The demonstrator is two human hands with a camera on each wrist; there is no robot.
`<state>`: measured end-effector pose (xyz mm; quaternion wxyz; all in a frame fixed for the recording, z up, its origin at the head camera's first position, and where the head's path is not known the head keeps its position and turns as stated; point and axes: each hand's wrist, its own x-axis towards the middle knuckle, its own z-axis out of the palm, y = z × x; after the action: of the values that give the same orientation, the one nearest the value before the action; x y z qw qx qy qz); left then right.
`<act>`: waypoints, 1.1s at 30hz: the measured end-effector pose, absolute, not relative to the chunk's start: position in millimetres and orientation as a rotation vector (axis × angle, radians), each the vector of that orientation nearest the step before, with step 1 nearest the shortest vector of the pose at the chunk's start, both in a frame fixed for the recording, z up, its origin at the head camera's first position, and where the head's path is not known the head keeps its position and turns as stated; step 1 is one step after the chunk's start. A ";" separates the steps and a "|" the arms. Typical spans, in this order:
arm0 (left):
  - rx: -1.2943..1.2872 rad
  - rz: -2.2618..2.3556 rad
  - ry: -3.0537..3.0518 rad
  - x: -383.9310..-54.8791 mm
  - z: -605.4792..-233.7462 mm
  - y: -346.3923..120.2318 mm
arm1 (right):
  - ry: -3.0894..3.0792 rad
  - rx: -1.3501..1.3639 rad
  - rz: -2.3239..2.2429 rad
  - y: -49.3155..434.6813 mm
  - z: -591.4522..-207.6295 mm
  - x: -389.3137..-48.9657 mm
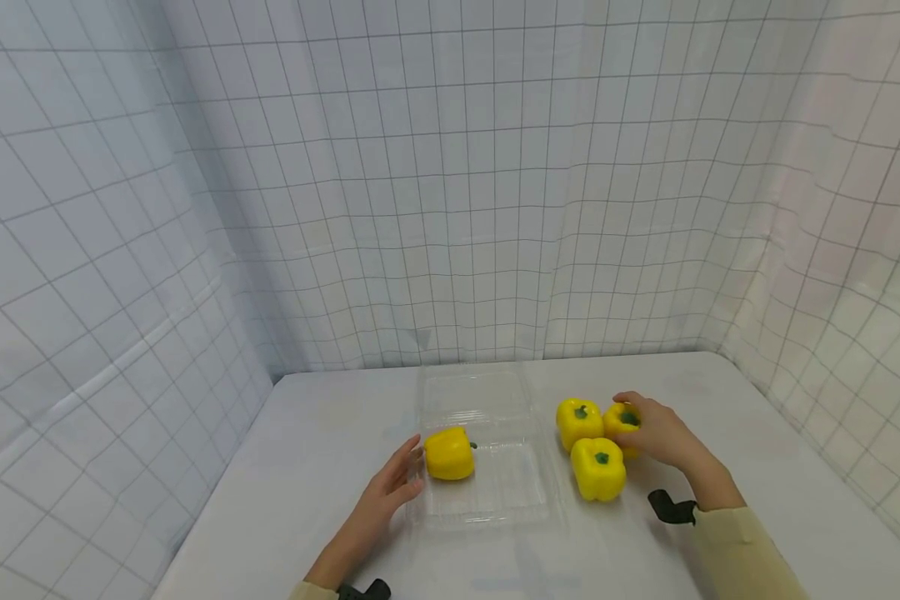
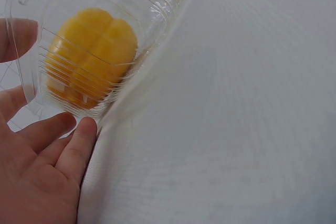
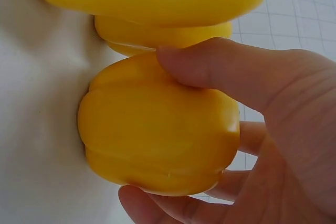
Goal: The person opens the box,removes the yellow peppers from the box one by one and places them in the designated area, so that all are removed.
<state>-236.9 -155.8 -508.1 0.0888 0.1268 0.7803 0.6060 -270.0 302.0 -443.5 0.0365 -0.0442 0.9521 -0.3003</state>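
A clear plastic clamshell box (image 1: 487, 492) lies with its lid folded back, one yellow bell pepper (image 1: 448, 454) on its side in the left part of the tray. My left hand (image 1: 386, 487) rests at the box's left wall, fingers loosely spread; in the left wrist view its fingertips (image 2: 85, 127) are right at the ribbed plastic. On the right, my right hand (image 1: 660, 429) grips a yellow bell pepper (image 3: 157, 129), thumb on one side and fingers round the other. Two more yellow bell peppers, a rear one (image 1: 579, 423) and a front one (image 1: 598, 469), stand close beside it, stems up.
The box's open lid (image 1: 474, 396) reaches toward the back of the white table (image 1: 330, 433). White curtains with a dark grid (image 1: 480, 208) enclose the table at the back and both sides.
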 end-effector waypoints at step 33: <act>0.411 1.809 2.310 -235.3 -508.4 -157.1 | 3.102 -0.205 -0.992 291.5 -390.9 -242.4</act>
<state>-235.3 -157.1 -508.4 0.0895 0.1382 0.7766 0.6081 -242.4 291.5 -390.9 -0.0607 -0.0626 0.9488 -0.3036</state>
